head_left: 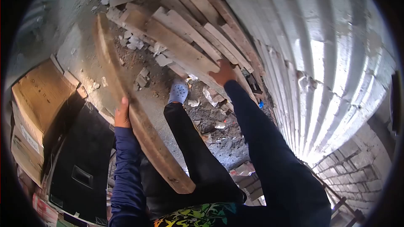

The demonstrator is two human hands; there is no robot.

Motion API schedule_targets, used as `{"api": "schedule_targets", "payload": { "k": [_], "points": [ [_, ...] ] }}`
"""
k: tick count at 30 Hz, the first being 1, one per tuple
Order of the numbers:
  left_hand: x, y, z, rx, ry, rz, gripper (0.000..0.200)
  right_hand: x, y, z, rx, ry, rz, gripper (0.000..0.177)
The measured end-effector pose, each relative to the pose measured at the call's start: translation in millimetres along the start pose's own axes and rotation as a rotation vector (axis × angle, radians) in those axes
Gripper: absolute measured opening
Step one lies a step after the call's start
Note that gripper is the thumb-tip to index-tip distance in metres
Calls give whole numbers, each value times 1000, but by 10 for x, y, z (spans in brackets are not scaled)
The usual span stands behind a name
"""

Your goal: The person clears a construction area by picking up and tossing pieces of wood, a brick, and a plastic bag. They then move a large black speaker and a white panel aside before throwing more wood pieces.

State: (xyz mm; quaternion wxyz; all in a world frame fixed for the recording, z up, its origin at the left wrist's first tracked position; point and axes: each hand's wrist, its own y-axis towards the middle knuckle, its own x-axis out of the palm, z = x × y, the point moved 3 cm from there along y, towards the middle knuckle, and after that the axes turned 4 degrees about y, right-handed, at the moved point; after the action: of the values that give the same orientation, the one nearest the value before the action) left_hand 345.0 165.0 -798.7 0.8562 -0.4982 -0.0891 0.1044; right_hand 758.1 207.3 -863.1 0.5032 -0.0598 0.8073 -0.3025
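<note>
My left hand (123, 114) is closed around a long, thick wooden beam (145, 132), its thumb showing along the near side. The beam slants from the rubble floor at the upper left down to just above my lap. My right hand (224, 73) reaches forward to a pile of boards and grips a wide wooden plank (176, 40) near its closer end. Its fingertips are partly hidden. More loose boards (191, 25) lie stacked beside that plank, against the metal sheet.
A corrugated metal sheet (311, 59) rises on the right, with a block wall (353, 168) below it. At the left stand a cardboard box (46, 92) and a black panel (80, 155). Broken rubble (143, 77) surrounds my foot in a blue spotted sock (179, 92).
</note>
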Motion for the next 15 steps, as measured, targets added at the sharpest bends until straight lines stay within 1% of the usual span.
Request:
{"api": "schedule_targets", "payload": {
  "k": [1,2,3,4,5,6,7,8,9,10,11,12,13,14,15],
  "points": [
    [-123,-81,23,54,26,66,68,197,80,-85,-71,-178,-28,77],
    [-217,-133,29,57,19,89,68,435,201,-126,36,-332,-176,93],
    [-274,-189,74,108,61,116,69,587,310,-203,11,-327,-186,93],
    [-359,-261,65,149,110,149,69,754,363,-249,20,-426,-129,96],
    [-477,-315,2,143,114,185,69,928,398,-301,29,-519,-74,98],
    [-593,-360,-31,210,158,226,69,1126,477,-203,34,-552,78,100],
    [-668,-405,-36,278,204,262,69,1278,577,-104,18,-542,198,92],
    [-641,-500,21,337,237,308,75,1259,637,-135,83,-508,167,83],
    [-708,-554,-17,334,239,332,75,1231,639,-134,66,-481,162,75],
    [-790,-665,-37,356,299,353,78,1176,630,-104,87,-394,78,79],
    [-852,-784,-29,386,356,380,82,1175,608,9,-27,-339,121,83],
    [-813,-882,14,452,302,425,89,1085,554,31,-151,-307,94,83],
    [-787,-1028,62,501,296,443,82,916,439,-42,-99,-267,1,85],
    [-761,-1175,120,522,209,464,84,811,277,-3,-247,-189,94,84],
    [-773,-1322,209,553,121,477,85,613,67,-121,-265,-168,75,84]
  ]
}}
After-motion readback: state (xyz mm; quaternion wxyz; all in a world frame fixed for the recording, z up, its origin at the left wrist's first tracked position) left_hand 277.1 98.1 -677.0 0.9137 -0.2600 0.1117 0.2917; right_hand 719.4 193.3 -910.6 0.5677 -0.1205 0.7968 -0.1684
